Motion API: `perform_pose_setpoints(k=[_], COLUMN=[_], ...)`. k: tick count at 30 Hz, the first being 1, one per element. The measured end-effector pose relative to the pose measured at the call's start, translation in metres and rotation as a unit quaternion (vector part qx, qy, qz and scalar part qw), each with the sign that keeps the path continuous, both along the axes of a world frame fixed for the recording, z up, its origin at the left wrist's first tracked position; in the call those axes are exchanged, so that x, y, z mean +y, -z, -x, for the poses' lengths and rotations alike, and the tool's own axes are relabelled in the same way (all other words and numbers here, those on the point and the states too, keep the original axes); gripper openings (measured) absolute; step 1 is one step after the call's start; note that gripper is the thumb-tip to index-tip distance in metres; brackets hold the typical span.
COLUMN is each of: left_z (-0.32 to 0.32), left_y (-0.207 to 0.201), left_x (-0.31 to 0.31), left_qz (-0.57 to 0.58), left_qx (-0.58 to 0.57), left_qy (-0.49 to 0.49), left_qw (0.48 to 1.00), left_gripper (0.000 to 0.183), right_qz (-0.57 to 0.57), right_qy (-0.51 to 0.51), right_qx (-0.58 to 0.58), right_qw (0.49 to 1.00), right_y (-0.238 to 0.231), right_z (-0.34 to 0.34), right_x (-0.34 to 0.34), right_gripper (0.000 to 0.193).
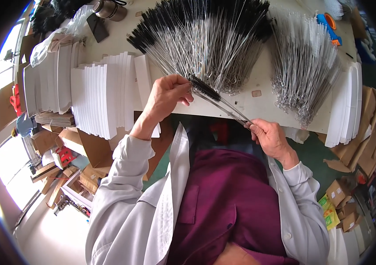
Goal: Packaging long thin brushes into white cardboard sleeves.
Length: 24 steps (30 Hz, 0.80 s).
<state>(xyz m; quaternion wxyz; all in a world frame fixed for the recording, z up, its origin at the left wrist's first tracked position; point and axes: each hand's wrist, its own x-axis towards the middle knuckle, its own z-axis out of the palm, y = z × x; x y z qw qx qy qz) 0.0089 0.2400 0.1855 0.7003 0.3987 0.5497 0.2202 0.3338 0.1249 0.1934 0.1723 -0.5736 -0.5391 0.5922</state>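
Observation:
I hold a small bunch of long wire brushes with black bristle tips [205, 89] over the table's near edge. My left hand [167, 95] pinches the bristle end, and my right hand [269, 137] grips the looped wire handles lower right. Just behind them a large fan of the same black-tipped brushes [205, 31] lies spread on the white table [258, 106]. A second pile of wire brushes with pale bristles [305, 66] lies to the right.
Stacks of white cards [102, 97] fill the table's left side, and more white cards [345, 110] sit at the right edge. A blue and orange tool [329, 26] lies at the back right. Cardboard boxes [82, 154] and scraps crowd the floor on both sides.

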Motion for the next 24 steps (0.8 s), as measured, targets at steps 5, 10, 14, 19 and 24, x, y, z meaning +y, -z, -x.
perform_pose_setpoints(k=[5, 10, 14, 19, 24], left_z=[-0.016, -0.027, -0.035, -0.045, -0.064], left_y=[-0.001, -0.004, -0.005, -0.002, 0.004], left_x=[-0.012, -0.028, -0.043, -0.057, -0.059], left_qz=[-0.128, -0.451, -0.51, 0.044, 0.115], left_qx=[0.095, 0.239, 0.254, 0.038, -0.141], left_qy=[-0.01, 0.094, 0.108, -0.051, -0.075], left_qw=[0.987, 0.855, 0.815, 0.997, 0.98], left_gripper=[0.011, 0.01, 0.016, 0.034, 0.046], right_qz=[0.02, 0.093, 0.109, 0.149, 0.191], right_qy=[0.022, 0.042, 0.039, 0.064, 0.052], right_qx=[0.036, 0.114, 0.117, 0.16, 0.194], right_qw=[0.999, 0.988, 0.986, 0.974, 0.961], right_y=[0.01, 0.023, 0.02, 0.024, 0.017], right_z=[-0.005, -0.008, -0.005, 0.001, 0.012], right_x=[-0.005, -0.011, -0.01, -0.012, -0.005], right_gripper=[0.024, 0.034, 0.039, 0.04, 0.038])
